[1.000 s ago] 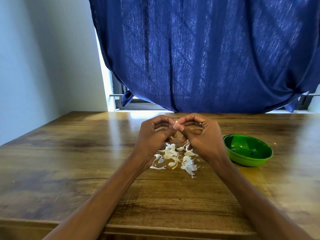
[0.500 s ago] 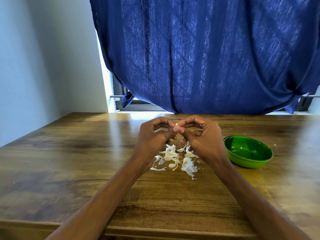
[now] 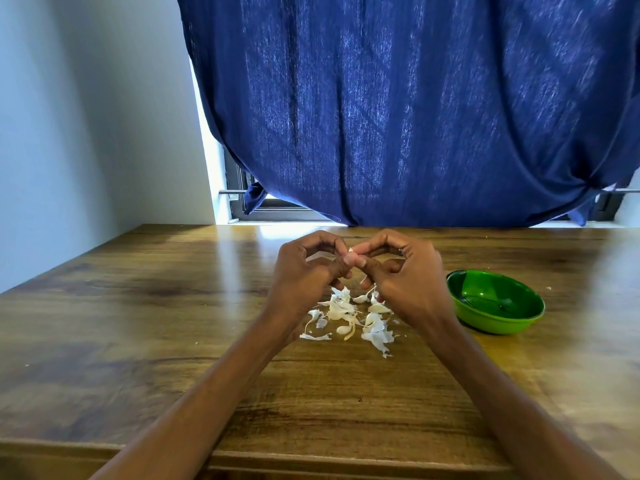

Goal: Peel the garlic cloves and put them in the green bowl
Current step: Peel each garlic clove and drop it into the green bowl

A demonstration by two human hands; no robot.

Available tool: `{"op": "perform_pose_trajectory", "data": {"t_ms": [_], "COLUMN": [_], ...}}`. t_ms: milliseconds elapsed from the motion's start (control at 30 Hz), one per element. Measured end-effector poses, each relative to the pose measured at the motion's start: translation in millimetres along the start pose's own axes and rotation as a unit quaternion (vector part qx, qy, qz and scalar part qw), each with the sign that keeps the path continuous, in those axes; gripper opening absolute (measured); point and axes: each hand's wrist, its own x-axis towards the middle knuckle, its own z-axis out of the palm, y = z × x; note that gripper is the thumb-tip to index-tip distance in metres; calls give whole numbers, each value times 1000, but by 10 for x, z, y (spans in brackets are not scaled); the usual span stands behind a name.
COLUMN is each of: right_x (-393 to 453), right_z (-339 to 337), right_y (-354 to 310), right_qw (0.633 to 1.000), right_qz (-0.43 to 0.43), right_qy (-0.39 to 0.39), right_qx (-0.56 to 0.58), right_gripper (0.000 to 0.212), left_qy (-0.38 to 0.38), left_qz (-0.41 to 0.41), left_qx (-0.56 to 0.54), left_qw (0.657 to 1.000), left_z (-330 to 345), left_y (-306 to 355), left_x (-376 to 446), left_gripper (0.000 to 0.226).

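My left hand [image 3: 304,271] and my right hand [image 3: 405,275] meet above the table, fingertips together. Between them they pinch a small garlic clove [image 3: 350,250]; only its pale tip shows. Below the hands lies a heap of white garlic skins and cloves [image 3: 353,315] on the wooden table [image 3: 173,323]. The green bowl [image 3: 495,301] stands to the right of my right hand, apart from it. Its inside looks dark and shiny, and I cannot tell if any clove lies in it.
A blue curtain [image 3: 415,109] hangs behind the table's far edge, over a window. A pale wall [image 3: 86,116] runs along the left. The table's near edge [image 3: 311,460] crosses the bottom of the view.
Both hands stay together on the clove, with only small shifts of the fingertips. The heap and the bowl have not moved.
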Motion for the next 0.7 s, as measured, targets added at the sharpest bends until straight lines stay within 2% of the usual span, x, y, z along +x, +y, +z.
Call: {"op": "perform_pose_trajectory", "data": {"t_ms": [700], "right_x": [14], "right_z": [6], "right_y": [22], "right_qw": [1000], "right_qz": [-21], "right_qy": [8], "right_qx": [2], "right_gripper": [10], "left_qy": [4], "left_qz": [0], "left_qx": [-4], "left_qw": [1000], "left_z": [38], "left_y": [33], "left_x": [-26], "left_gripper": [12]}}
